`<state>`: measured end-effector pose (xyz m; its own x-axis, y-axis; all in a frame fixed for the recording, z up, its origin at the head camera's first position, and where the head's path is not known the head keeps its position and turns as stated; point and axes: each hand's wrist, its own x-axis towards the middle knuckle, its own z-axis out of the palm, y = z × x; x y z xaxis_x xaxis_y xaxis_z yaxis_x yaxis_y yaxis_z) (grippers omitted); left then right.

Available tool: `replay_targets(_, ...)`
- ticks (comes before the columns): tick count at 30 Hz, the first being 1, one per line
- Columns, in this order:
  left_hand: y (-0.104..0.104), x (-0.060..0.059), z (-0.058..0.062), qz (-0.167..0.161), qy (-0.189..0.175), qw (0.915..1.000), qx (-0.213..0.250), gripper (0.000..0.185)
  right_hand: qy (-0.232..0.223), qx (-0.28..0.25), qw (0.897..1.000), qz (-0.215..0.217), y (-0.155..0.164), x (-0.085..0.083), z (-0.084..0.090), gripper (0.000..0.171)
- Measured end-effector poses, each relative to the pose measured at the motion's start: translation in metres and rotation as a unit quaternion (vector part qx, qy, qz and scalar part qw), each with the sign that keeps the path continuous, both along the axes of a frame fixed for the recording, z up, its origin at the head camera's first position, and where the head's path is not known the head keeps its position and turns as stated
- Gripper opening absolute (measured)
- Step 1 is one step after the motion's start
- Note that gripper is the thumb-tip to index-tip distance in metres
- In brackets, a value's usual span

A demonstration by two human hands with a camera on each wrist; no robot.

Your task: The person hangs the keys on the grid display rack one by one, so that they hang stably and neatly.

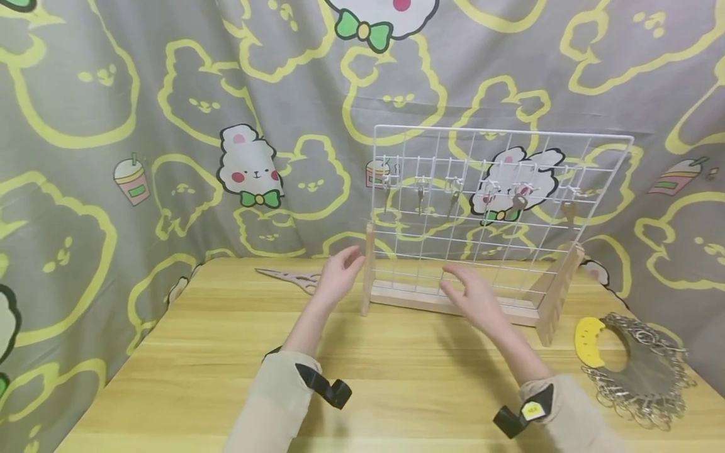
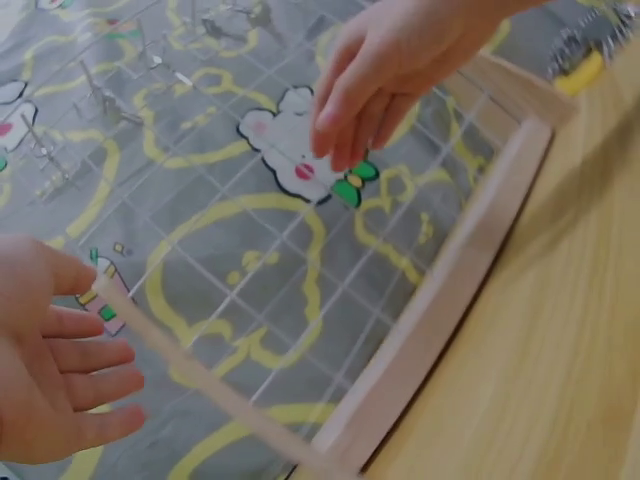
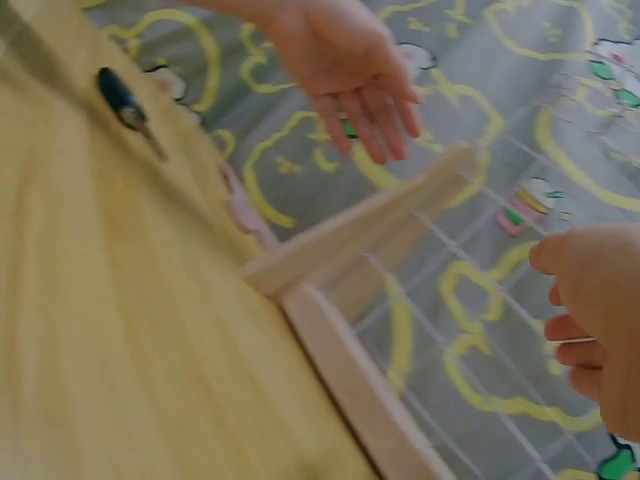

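Observation:
A white wire grid [image 1: 453, 239] stands upright in a pale wooden base [image 1: 410, 296] on the table. Several small keys [image 1: 519, 201] hang in a row from hooks on its upper part. My left hand [image 1: 340, 277] is beside the left wooden post [image 1: 369, 264], its fingers loosely bent and holding nothing. In the left wrist view the fingers [image 2: 95, 380] are spread near that post's top. My right hand [image 1: 472, 296] hovers in front of the lower grid, empty, with relaxed fingers. Whether either hand touches the rack, I cannot tell.
A pinkish, flat, pointed object with cutouts [image 1: 289, 277] lies left of the rack. At the right sits a dark round piece edged with many metal rings [image 1: 651, 371] and a yellow part [image 1: 589, 343]. The right wrist view shows a dark-handled tool [image 3: 120, 98]. A patterned curtain [image 1: 300, 113] hangs behind.

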<state>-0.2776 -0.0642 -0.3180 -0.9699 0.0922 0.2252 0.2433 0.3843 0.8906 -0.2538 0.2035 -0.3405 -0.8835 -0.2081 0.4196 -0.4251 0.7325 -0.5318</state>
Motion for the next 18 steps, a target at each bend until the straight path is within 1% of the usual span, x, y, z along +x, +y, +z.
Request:
replay_targets(2, -0.004, 0.005, -0.003, 0.011, 0.026, 0.9969, -0.074, 0.047, 0.012, 0.035, 0.999, 0.006, -0.009, -0.002, -0.007, 0.049)
replay_targets(3, -0.007, 0.007, -0.004, 0.020, 0.042, 0.9917, -0.120, 0.048, 0.019, 0.053, 0.998, 0.006, -0.014, -0.002, -0.009, 0.052)
replay_targets(4, -0.009, 0.009, -0.006, 0.029, 0.061, 0.9833, -0.169, 0.049, 0.027, 0.071, 0.997, 0.006, -0.018, -0.003, -0.011, 0.055)
replay_targets(5, -0.012, 0.012, -0.008, 0.037, 0.079, 0.9727, -0.215, 0.049, 0.031, 0.088, 0.996, 0.003, -0.022, -0.003, -0.013, 0.057)
replay_targets(6, -0.014, 0.014, -0.010, 0.043, 0.095, 0.9604, -0.259, 0.050, 0.033, 0.109, 0.993, -0.003, -0.026, -0.004, -0.014, 0.060)
replay_targets(9, -0.019, 0.019, -0.018, 0.062, 0.125, 0.9203, -0.365, 0.054, 0.030, 0.165, 0.985, -0.038, -0.034, -0.005, -0.017, 0.066)
replay_targets(10, -0.021, 0.021, -0.020, 0.067, 0.126, 0.9106, -0.388, 0.056, 0.024, 0.179, 0.982, -0.050, -0.036, -0.005, -0.018, 0.068)
replay_targets(12, -0.023, 0.023, -0.025, 0.073, 0.111, 0.8990, -0.417, 0.061, 0.009, 0.199, 0.977, -0.074, -0.039, -0.004, -0.022, 0.071)
replay_targets(13, -0.025, 0.024, -0.028, 0.074, 0.099, 0.8949, -0.429, 0.063, 0.005, 0.203, 0.976, -0.083, -0.040, -0.003, -0.024, 0.072)
replay_targets(16, -0.028, 0.026, -0.037, 0.077, 0.065, 0.8866, -0.451, 0.070, -0.013, 0.208, 0.973, -0.097, -0.041, 0.000, -0.031, 0.074)
replay_targets(18, -0.029, 0.028, -0.043, 0.077, 0.054, 0.8822, -0.461, 0.072, -0.017, 0.210, 0.972, -0.103, -0.040, 0.002, -0.035, 0.075)
